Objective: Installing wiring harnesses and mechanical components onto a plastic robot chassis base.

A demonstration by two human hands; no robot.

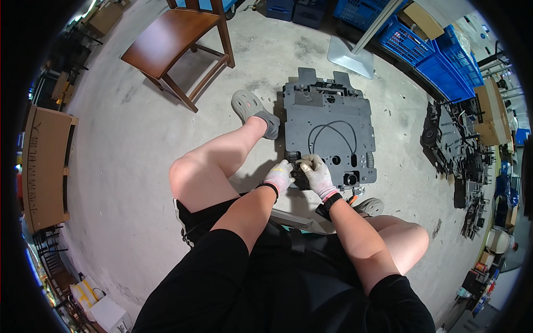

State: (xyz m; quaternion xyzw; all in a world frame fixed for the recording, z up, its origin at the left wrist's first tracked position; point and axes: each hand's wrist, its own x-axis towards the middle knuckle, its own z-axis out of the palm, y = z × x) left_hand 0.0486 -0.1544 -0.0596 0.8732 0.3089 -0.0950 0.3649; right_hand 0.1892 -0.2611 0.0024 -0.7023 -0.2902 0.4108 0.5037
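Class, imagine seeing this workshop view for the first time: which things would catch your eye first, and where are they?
First, probably the flat, dark grey machine base near the middle, with the gloved left hand and gloved right hand close together at its near left corner. Then the glossy reddish-brown wooden chair at upper left, and the bright blue crates at upper right.

machine base point(302, 127): smooth, matt, metal-looking
gloves point(319, 176): matt knitted cloth
chair point(173, 34): glossy smooth wood
floor point(125, 166): rough concrete
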